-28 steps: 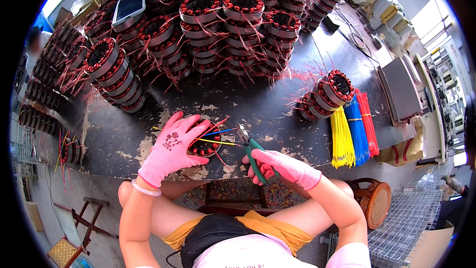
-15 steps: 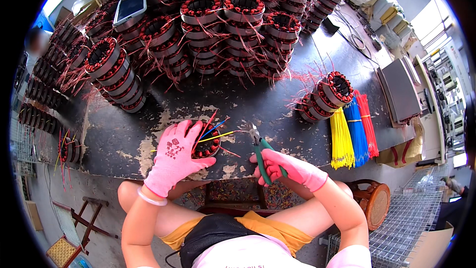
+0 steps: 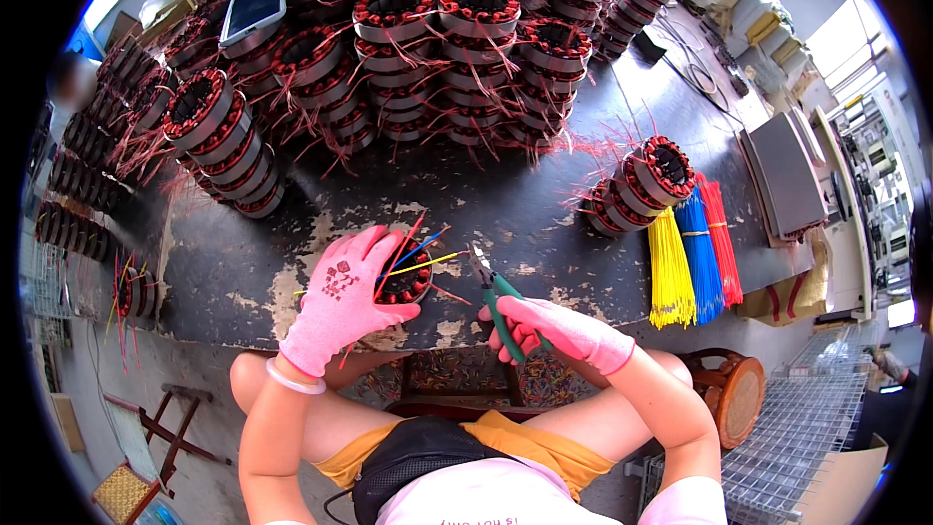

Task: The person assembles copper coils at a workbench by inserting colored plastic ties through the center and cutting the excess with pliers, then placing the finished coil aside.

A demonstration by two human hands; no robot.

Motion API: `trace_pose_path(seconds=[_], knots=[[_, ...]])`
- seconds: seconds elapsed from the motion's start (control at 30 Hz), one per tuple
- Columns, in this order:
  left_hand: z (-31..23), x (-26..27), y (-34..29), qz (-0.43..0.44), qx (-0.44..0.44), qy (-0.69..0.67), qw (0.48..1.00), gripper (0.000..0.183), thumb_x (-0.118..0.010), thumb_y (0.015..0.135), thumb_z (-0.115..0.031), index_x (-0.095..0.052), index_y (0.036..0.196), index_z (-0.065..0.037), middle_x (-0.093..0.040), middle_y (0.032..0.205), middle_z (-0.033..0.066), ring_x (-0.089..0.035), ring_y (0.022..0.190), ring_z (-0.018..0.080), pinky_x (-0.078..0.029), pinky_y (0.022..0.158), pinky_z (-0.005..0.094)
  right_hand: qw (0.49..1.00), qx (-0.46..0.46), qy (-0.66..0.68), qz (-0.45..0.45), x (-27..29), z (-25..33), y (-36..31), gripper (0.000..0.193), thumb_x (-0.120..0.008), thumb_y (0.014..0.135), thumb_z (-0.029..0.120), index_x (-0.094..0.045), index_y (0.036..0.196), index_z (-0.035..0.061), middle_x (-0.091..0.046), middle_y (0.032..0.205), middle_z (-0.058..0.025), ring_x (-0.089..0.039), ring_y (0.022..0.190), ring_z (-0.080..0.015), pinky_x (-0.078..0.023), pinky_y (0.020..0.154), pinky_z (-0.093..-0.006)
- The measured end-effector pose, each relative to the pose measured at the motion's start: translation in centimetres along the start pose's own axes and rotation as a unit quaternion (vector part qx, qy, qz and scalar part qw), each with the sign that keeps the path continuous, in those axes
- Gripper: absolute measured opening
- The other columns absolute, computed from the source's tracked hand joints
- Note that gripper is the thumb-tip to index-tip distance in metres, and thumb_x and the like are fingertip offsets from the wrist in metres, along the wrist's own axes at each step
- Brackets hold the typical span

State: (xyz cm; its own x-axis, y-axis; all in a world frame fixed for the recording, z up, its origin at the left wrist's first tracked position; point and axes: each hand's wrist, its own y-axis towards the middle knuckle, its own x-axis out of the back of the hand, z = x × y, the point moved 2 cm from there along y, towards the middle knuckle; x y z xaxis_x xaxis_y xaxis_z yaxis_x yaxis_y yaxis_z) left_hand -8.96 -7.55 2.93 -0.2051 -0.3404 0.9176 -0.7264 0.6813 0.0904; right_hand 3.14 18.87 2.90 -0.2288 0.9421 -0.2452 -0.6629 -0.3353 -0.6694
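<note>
My left hand (image 3: pixel 342 299), in a pink glove, grips the left side of a ring-shaped motor stator (image 3: pixel 416 284) near the table's front edge. Its fingers reach over the far side and the thumb lies along the near side, hiding part of the ring. Red, blue and yellow wires (image 3: pixel 432 262) stick out of the stator, the yellow one pointing right. In my right hand (image 3: pixel 573 332), also gloved in pink, are green-handled cutting pliers (image 3: pixel 505 289). Their metal jaws are beside the tip of the yellow wire; whether they touch it I cannot tell.
Stacked stators (image 3: pixel 394 15) crowd the back of the worn black table (image 3: pixel 486 199); a tablet (image 3: pixel 254 8) lies on one stack. At right stand a shorter stator stack (image 3: pixel 641 190) and bundles of yellow (image 3: pixel 671 272), blue (image 3: pixel 702 258) and red wires (image 3: pixel 720 243). A wooden stool (image 3: pixel 734 401) is below.
My right hand and the pliers have shifted slightly left, bringing the jaws past the yellow wire's tip. My left hand stays on the stator, nearly still.
</note>
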Motion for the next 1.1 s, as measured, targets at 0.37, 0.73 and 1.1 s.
trace_pose_path(seconds=[0.37,0.73,1.1], knots=[[-0.2,-0.1,0.1,-0.007,-0.002,0.003,1.000,0.094,-0.090,0.064,-0.044,-0.054,0.143,-0.008,-0.054,0.144,0.0183,-0.054,0.130,0.0406,-0.042,0.113,0.0498,0.999,0.022,-0.026,-0.028,1.4,-1.2,1.7,0.060,-0.052,0.104,0.055,-0.057,0.129,0.0011,-0.068,0.092,-0.0062,-0.067,0.074,-0.0146,-0.052,0.070,-0.0290],[-2.6,-1.1,-1.2,-0.075,0.167,0.117,0.976,0.101,-0.086,0.069,-0.057,-0.049,0.142,0.001,-0.058,0.123,0.0189,-0.060,0.113,0.0375,-0.047,0.101,0.0474,0.995,-0.011,0.077,0.068,1.1,-2.1,0.1,0.071,-0.046,0.103,0.064,-0.052,0.142,0.0050,-0.071,0.111,-0.0096,-0.072,0.093,-0.0197,-0.055,0.081,-0.0286],[-2.3,-1.6,-1.2,-0.095,0.155,0.116,0.977,0.097,-0.085,0.068,-0.061,-0.054,0.136,0.001,-0.058,0.119,0.0169,-0.061,0.107,0.0359,-0.048,0.097,0.0464,0.996,-0.024,0.068,0.058,-0.5,-1.2,1.5,0.070,-0.047,0.103,0.065,-0.056,0.135,0.0036,-0.071,0.104,-0.0090,-0.072,0.086,-0.0194,-0.056,0.076,-0.0291]])
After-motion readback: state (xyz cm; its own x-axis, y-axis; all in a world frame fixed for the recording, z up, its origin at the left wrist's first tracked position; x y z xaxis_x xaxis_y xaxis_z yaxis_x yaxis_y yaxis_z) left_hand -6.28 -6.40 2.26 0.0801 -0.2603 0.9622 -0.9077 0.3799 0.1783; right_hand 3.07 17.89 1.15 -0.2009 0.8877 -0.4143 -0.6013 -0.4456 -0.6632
